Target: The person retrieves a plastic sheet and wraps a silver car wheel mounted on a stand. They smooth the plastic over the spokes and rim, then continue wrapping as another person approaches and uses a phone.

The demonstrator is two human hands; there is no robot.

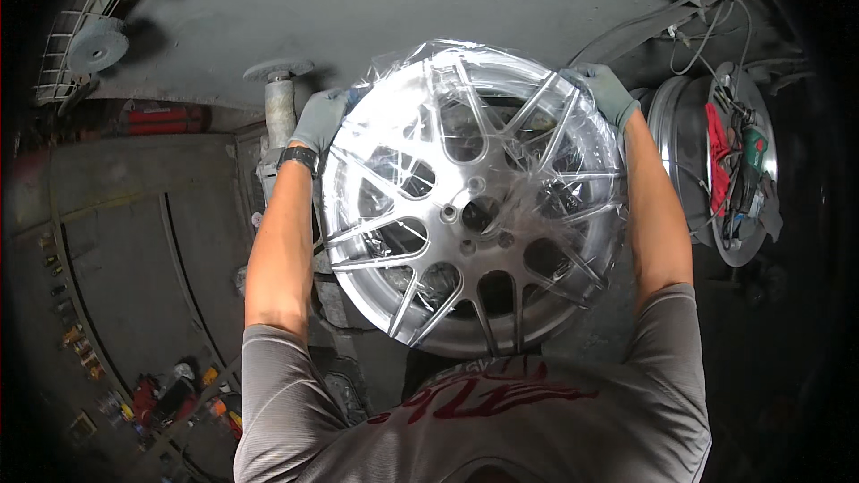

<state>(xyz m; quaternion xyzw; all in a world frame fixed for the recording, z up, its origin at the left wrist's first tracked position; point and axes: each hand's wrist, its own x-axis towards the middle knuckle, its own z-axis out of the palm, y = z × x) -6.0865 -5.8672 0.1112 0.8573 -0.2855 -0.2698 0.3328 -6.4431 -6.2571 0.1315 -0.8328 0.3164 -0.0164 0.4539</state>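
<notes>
A silver alloy wheel rim [488, 246] with many split spokes faces up in front of my body. Clear plastic film [559, 206] lies crinkled over its face, bunched most on the right and along the top edge. My left hand [322, 118], in a grey glove with a dark watch at the wrist, grips the rim's upper left edge through the film. At the upper right edge, my right hand [608, 94], gloved the same, is closed on the rim and film. The fingertips of both hands are partly hidden behind the edge.
To the right, a second wheel rim [680, 143] stands on its side; a green power tool [754, 148] and a red cloth [718, 161] are against it. Cables [707, 27] hang at the upper right. Beyond my left hand is a spindle with a polishing wheel [279, 70].
</notes>
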